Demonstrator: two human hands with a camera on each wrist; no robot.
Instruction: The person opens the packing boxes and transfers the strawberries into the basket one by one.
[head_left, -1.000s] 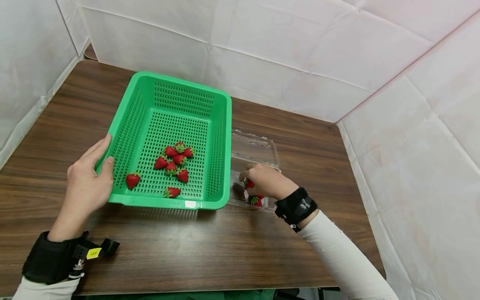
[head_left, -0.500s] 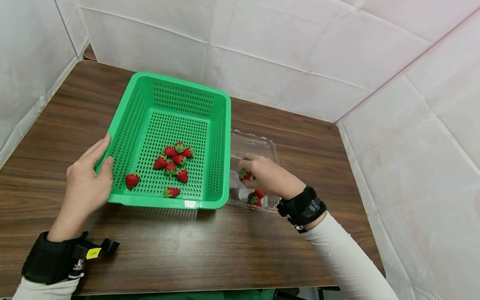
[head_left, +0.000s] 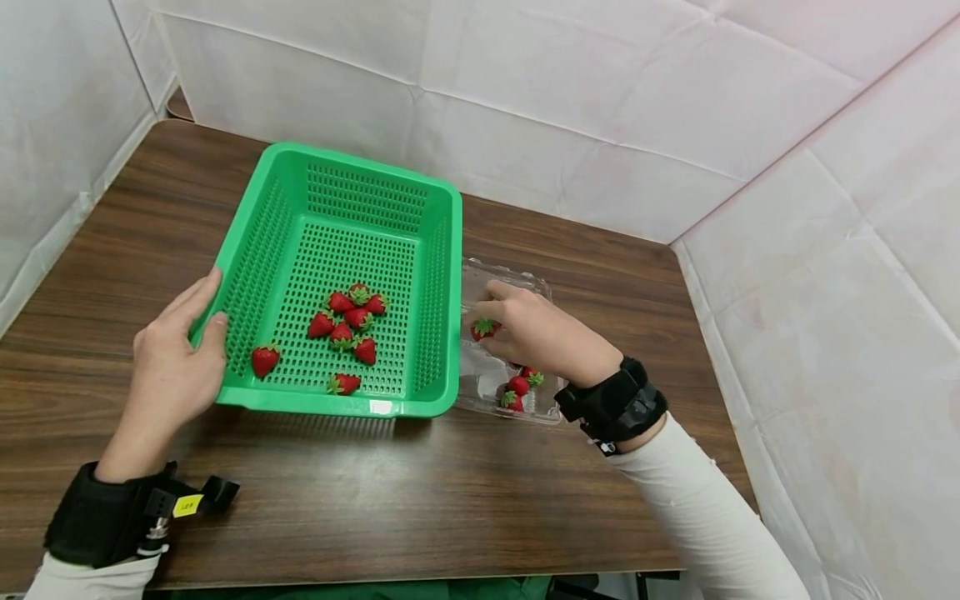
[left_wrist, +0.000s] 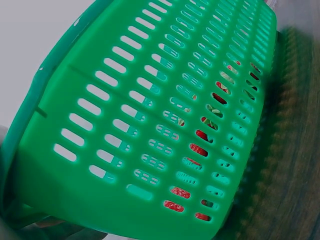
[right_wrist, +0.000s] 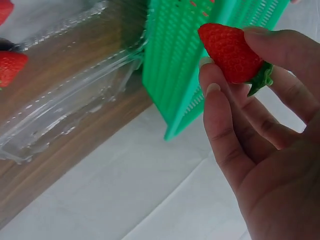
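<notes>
I'm pinching a strawberry (right_wrist: 231, 52) in my right hand (head_left: 536, 333) just right of the green basket (head_left: 258, 254), fingertips on its sides since it's probably light and bruises easily, while my left hand (head_left: 176, 354) grips the basket's left rim.

Eight strawberries (head_left: 343, 333) in one basket (head_left: 352, 171), three in one clamshell (head_left: 517, 287), one held.

White long sleeves, black wrist straps, yellow label on the left strap (head_left: 187, 506), bare hands.
</notes>
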